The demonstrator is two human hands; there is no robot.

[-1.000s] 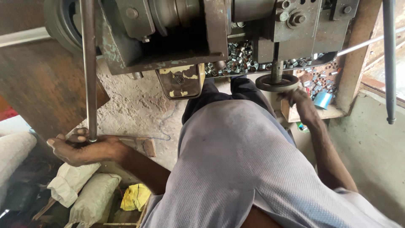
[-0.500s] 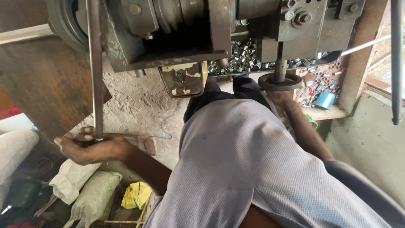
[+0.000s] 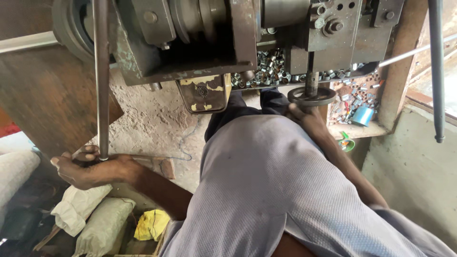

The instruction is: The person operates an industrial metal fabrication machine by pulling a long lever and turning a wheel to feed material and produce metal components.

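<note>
My left hand (image 3: pixel 90 170) is closed around the lower end of a long upright steel rod (image 3: pixel 101 81) at the left. That rod rises past the side of a heavy grey machine (image 3: pixel 190 38). My right hand (image 3: pixel 307 116) reaches forward and touches the underside of a small round handwheel (image 3: pixel 312 95) on a vertical shaft under the machine. Its fingers are partly hidden, so I cannot see whether they grip the wheel. My torso in a grey shirt (image 3: pixel 276 190) fills the middle of the view.
A tray of several small metal sleeves (image 3: pixel 269 66) sits under the machine. More small parts and a blue cup (image 3: pixel 362 115) lie on a wooden shelf at the right. White sacks (image 3: pixel 90 214) and a yellow cloth (image 3: pixel 151 224) lie on the floor at lower left. Another rod (image 3: pixel 437 71) hangs at right.
The view has shifted slightly, with the machine and rod sitting a little further right in frame. My left hand stays on the rod and my right hand stays at the handwheel.
</note>
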